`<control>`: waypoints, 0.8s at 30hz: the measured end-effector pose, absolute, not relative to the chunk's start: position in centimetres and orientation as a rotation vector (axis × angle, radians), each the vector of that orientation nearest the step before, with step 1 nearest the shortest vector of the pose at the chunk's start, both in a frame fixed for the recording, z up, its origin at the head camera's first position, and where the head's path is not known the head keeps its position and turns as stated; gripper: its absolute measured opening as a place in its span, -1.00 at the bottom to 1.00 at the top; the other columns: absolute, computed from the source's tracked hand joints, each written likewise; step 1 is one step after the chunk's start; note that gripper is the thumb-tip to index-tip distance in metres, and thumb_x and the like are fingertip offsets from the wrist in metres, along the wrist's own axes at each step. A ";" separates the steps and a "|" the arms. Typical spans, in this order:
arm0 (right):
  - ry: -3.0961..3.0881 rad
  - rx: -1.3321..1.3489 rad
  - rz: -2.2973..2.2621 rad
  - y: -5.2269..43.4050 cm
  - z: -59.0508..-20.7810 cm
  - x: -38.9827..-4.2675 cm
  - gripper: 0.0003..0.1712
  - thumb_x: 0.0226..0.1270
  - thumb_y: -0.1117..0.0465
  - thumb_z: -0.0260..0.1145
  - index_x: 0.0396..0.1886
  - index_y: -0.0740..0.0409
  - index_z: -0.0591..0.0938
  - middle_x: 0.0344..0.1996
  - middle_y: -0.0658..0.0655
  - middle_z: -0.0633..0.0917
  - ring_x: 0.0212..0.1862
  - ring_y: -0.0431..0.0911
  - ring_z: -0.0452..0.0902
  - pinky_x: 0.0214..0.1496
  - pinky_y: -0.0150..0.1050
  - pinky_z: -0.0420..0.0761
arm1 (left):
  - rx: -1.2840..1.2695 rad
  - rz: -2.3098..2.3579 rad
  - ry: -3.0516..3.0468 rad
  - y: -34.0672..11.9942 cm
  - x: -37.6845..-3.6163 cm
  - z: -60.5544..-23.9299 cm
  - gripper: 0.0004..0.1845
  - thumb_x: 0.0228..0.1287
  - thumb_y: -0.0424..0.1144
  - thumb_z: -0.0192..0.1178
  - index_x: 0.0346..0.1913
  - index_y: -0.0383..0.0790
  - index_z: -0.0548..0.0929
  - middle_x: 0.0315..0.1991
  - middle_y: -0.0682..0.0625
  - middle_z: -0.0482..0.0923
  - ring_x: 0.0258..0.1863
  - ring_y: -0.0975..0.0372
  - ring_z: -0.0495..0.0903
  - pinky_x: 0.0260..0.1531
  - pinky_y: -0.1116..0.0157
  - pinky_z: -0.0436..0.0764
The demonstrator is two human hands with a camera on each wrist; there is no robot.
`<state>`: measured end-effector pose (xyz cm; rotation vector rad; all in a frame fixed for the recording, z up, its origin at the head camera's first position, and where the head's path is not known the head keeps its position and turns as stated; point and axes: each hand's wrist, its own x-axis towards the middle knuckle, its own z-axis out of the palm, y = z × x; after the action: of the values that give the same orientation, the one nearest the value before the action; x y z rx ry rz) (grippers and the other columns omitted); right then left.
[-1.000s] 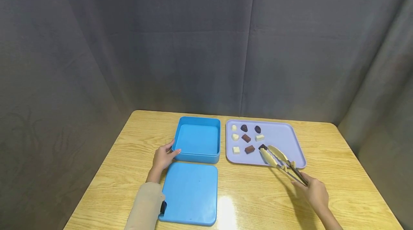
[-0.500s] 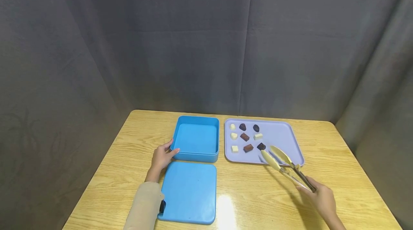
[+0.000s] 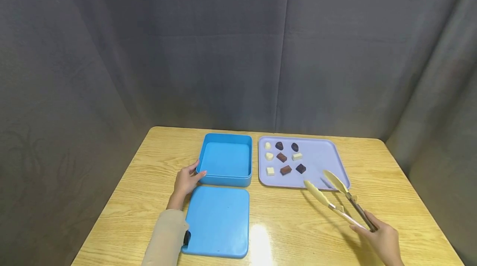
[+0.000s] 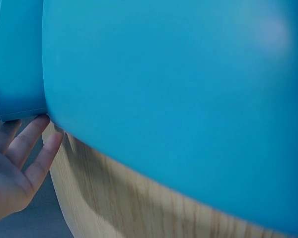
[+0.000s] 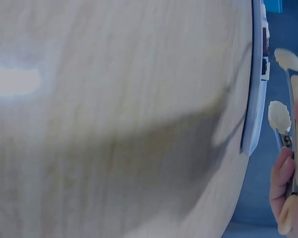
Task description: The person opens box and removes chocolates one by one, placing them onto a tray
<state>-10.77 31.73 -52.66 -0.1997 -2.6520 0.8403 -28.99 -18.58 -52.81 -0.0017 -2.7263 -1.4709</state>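
Note:
My left hand [image 3: 187, 180] rests at the front left corner of an open blue box [image 3: 223, 180], its thumb by the front wall. The left wrist view shows extended fingers [image 4: 32, 136] touching the box's side. My right hand [image 3: 384, 235] holds a pair of tongs [image 3: 317, 193] with cream tips and metal arms. The tongs are spread apart with nothing between them, over the front right edge of a lilac tray [image 3: 320, 154]. Several chocolates lie in rows on the tray's left part, among them a dark square one [image 3: 301, 168], a brown bar [image 3: 285, 170] and a white square [image 3: 270, 171].
A flat blue lid [image 3: 218, 222] lies on the wooden table [image 3: 290, 224] in front of the box, beneath the left forearm's side. Grey curtains [image 3: 208, 50] hang behind the table and along both sides.
My right hand has drawn the tongs back toward me and to the right, away from the dark square chocolate. Their arms have spread wider. My left hand stays at the box.

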 end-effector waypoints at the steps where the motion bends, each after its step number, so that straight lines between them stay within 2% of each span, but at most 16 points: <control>1: -2.652 -0.211 0.843 31.8 -52.8 -10.6 -0.27 -0.25 0.21 0.51 -0.06 0.55 0.47 -0.84 -0.02 0.26 -0.82 -0.31 0.01 -0.84 -0.45 0.20 | -0.004 -1.470 -2.728 -18.6 -29.0 -52.8 -0.40 0.13 -0.13 0.22 0.24 -0.23 0.35 0.18 -0.19 0.31 0.10 -0.04 0.35 -0.01 0.08 0.42; 7: -2.644 -0.281 0.886 32.0 -53.2 -10.0 -0.23 -0.28 0.18 0.53 -0.04 0.51 0.48 -0.79 0.05 0.43 -0.81 -0.27 0.13 -0.79 -0.42 0.28 | -0.031 -1.458 -2.716 -18.6 -29.0 -52.8 -0.41 0.14 -0.15 0.22 0.22 -0.27 0.35 0.16 -0.20 0.32 0.08 -0.05 0.37 -0.04 0.08 0.43; 10: -2.630 -0.324 0.909 32.1 -53.4 -9.7 -0.22 -0.28 0.13 0.54 -0.04 0.49 0.50 -0.68 0.25 0.57 -0.77 -0.26 0.19 -0.75 -0.42 0.29 | -0.035 -1.460 -2.714 -18.6 -28.9 -52.7 -0.40 0.13 -0.16 0.23 0.22 -0.29 0.35 0.16 -0.23 0.32 0.08 -0.06 0.37 -0.04 0.07 0.43; 12: -2.622 -0.360 0.929 32.3 -53.5 -9.5 -0.22 -0.28 0.12 0.55 -0.03 0.47 0.50 -0.50 0.43 0.62 -0.75 -0.25 0.22 -0.72 -0.42 0.29 | -0.022 -1.463 -2.722 -18.6 -28.9 -52.7 -0.41 0.14 -0.16 0.22 0.23 -0.28 0.35 0.16 -0.23 0.32 0.08 -0.05 0.37 -0.03 0.07 0.43; 15: -2.627 -0.421 0.986 32.4 -53.5 -9.0 -0.20 -0.26 0.09 0.54 -0.01 0.47 0.49 -0.21 0.51 0.55 -0.70 -0.23 0.26 -0.67 -0.43 0.30 | -0.012 -1.465 -2.728 -18.7 -29.0 -52.8 -0.41 0.15 -0.16 0.22 0.23 -0.27 0.34 0.17 -0.22 0.31 0.09 -0.04 0.37 -0.03 0.09 0.43; 20: -2.637 -0.476 1.056 32.7 -53.7 -8.0 -0.19 -0.24 0.11 0.53 0.00 0.50 0.45 -0.15 0.49 0.50 -0.62 -0.39 0.37 -0.59 -0.55 0.42 | -0.050 -1.510 -2.674 -18.6 -28.8 -52.8 -0.41 0.14 -0.17 0.23 0.22 -0.30 0.35 0.16 -0.24 0.31 0.08 -0.06 0.37 -0.06 0.07 0.44; 24: -2.663 -0.523 1.043 33.1 -54.1 -7.4 -0.15 -0.29 0.08 0.55 -0.01 0.50 0.44 -0.30 0.46 0.60 -0.60 -0.33 0.48 -0.56 -0.53 0.49 | -0.085 -1.491 -2.645 -18.6 -28.5 -52.6 -0.39 0.12 -0.10 0.23 0.19 -0.31 0.38 0.13 -0.29 0.33 0.04 -0.11 0.39 -0.10 0.06 0.47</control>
<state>-7.39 33.14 -54.06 -0.5231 -2.6629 1.0426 -28.46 -18.58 -52.58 -0.0847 -2.6450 -1.4911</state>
